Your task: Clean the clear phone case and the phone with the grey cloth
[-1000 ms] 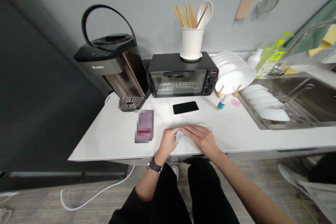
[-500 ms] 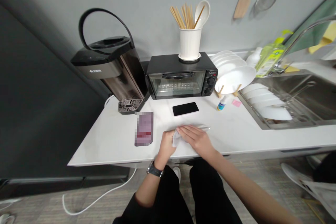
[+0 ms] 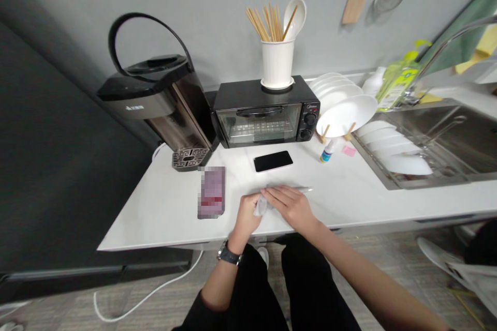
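Both hands meet just above the front of the white counter. My right hand is closed over a crumpled white wipe, its fingers laid together across it. The narrow tip of a thin, shiny object sticks out to the right beyond those fingers; its kind is hidden. My left hand, with a dark watch on the wrist, is curled in a fist against the wipe's left side. What lies inside its fingers does not show. Behind the hands lies a smartphone, dark screen up.
To the left are a purple packet, partly pixelated, and a black water dispenser. A toaster oven carries a cup of chopsticks. Rightward stand a small spray bottle, racked plates and a sink holding bowls.
The hands stay together in nearly the same place. More of the thin object's tip shows right of my right hand, and the wipe is bunched differently. The view has shifted slightly.
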Tool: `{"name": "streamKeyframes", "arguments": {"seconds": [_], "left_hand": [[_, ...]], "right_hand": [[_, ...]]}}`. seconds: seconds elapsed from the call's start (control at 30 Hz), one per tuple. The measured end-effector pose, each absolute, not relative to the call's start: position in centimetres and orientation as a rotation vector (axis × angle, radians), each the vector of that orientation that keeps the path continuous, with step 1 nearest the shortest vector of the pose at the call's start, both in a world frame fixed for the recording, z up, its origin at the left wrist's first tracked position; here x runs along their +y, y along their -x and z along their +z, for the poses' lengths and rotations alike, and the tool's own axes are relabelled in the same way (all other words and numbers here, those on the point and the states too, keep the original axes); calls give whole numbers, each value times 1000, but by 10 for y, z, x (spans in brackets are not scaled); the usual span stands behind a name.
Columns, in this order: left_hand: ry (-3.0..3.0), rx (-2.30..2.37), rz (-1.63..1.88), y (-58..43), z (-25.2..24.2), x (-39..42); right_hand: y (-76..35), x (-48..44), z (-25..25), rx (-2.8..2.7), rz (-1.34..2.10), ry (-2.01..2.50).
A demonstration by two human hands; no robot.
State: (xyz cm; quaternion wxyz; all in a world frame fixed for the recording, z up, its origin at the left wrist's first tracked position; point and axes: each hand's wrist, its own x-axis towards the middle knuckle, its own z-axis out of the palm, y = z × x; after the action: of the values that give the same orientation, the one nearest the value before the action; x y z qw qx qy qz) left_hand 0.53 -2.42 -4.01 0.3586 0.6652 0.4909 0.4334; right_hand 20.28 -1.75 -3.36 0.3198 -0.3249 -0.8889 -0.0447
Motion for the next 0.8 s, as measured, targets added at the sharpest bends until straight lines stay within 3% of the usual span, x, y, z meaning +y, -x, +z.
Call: {"name": "streamKeyframes", "arguments": {"seconds": [0.3,0.5,0.8], "left_hand": [[-1566,1336,1223,-34,-19,-16],[-1666,1337,1065,-34,19,24],[-1752,1303,1204,-45,31,79]], "right_hand": [[-221,14,-20,-1988,330,1282],[-217,41,-17,-1855,699,1190],[-206,74,-27,-1686,971,1152]]}}
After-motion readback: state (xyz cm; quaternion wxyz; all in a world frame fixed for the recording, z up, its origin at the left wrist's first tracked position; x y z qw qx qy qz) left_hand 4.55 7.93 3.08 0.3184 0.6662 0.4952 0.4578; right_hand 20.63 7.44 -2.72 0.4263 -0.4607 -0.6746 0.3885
